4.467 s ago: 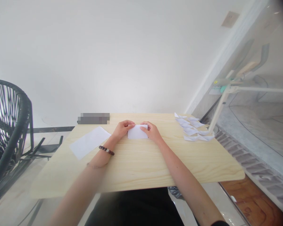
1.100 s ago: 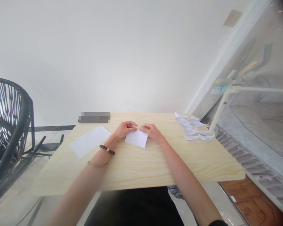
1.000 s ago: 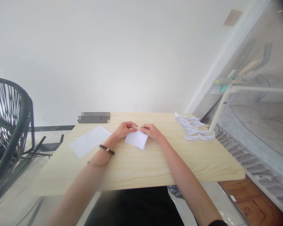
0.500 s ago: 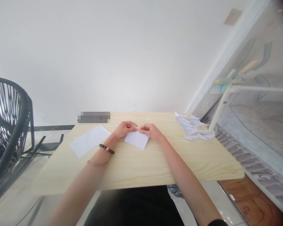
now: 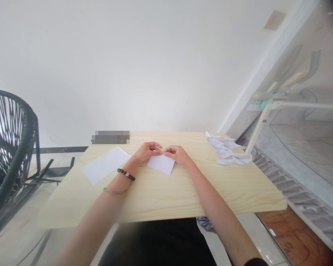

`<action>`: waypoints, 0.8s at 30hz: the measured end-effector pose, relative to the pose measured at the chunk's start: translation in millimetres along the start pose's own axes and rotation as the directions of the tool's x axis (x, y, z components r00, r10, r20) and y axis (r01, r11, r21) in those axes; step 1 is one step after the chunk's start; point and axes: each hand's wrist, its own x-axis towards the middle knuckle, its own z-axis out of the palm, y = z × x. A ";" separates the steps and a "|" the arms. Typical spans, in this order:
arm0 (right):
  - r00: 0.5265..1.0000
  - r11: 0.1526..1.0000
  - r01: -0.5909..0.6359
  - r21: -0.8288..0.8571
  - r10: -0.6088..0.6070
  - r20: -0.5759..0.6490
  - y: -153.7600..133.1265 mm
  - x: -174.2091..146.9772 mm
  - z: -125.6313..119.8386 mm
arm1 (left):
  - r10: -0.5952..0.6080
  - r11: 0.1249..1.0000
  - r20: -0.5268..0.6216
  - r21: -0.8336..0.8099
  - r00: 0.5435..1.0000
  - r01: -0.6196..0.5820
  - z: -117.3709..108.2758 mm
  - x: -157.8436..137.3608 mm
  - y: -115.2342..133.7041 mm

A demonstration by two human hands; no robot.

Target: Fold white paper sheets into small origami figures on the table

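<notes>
A small white sheet of paper (image 5: pixel 161 163) lies at the middle of the table, turned at an angle. My left hand (image 5: pixel 147 151) pinches its far edge from the left, thumb and fingers close together. From the right, my right hand (image 5: pixel 177 153) pinches the same edge, and the fingertips of both hands nearly meet. Whatever fold sits under the fingertips is hidden. Left of my left wrist rests a larger white sheet of paper (image 5: pixel 107 165), flat on the table. Several folded white paper boats (image 5: pixel 224 152) stand in rows at the right.
The light wooden table (image 5: pixel 161 199) reaches back to the white wall. A blurred-out dark object (image 5: pixel 111 137) sits at its back left edge. A dark woven chair (image 5: pixel 30 122) stands on the left. On the right is a white metal frame (image 5: pixel 259 127).
Almost nothing differs. Both hands keep their pinch at the far edge of the small paper, with only a slight shift of the fingers and paper.
</notes>
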 end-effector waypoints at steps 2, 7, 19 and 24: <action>1.000 0.999 -0.002 -0.054 0.001 -0.025 -0.2 0.8 1.3 | 0.006 1.000 -0.004 0.012 1.000 -0.006 0.1 0.2 -0.3; 0.998 0.984 0.018 -0.175 -0.027 -0.053 -5.3 -0.1 5.6 | 0.020 0.999 -0.015 0.050 1.000 -0.020 -0.5 1.1 -3.3; 0.998 0.975 0.054 -0.214 -0.061 -0.026 -9.1 -1.1 8.5 | 0.013 0.996 -0.038 0.084 0.999 -0.010 2.6 1.7 -3.5; 0.999 0.974 0.050 -0.219 -0.053 -0.008 -7.2 0.5 5.5 | -0.045 0.999 -0.096 0.015 0.994 0.047 3.3 2.7 -1.7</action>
